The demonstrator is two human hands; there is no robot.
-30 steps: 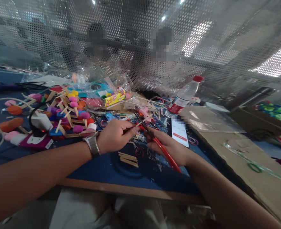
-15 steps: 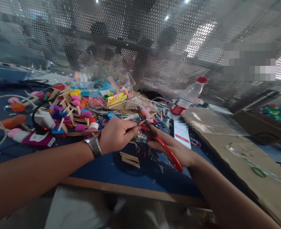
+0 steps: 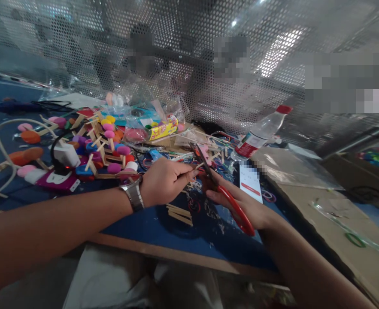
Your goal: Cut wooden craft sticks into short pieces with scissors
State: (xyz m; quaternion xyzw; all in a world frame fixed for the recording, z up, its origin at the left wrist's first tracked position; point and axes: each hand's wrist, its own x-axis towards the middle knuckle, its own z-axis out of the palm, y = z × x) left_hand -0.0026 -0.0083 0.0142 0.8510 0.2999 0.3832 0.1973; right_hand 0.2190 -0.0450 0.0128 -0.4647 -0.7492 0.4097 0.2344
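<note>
My left hand (image 3: 165, 180), with a metal watch on the wrist, pinches a thin wooden stick (image 3: 201, 164) between thumb and fingers. My right hand (image 3: 241, 204) grips red-handled cutters (image 3: 223, 193) whose dark jaws sit at the stick's end. Both hands hover over a blue mat (image 3: 163, 225) strewn with small clippings. A few cut wooden sticks (image 3: 179, 213) lie on the mat just below my left hand.
A structure of sticks and coloured foam pieces (image 3: 102, 146) fills the left of the table, beside a white charger (image 3: 66, 155). A plastic bottle with a red cap (image 3: 262, 131) lies at the right, near a phone (image 3: 251, 182). Cardboard (image 3: 321, 201) covers the right side. People sit behind a perforated screen.
The view has shifted slightly; both hands stay together on the stick and cutters, with the cutters' jaws closing in on the stick's end.
</note>
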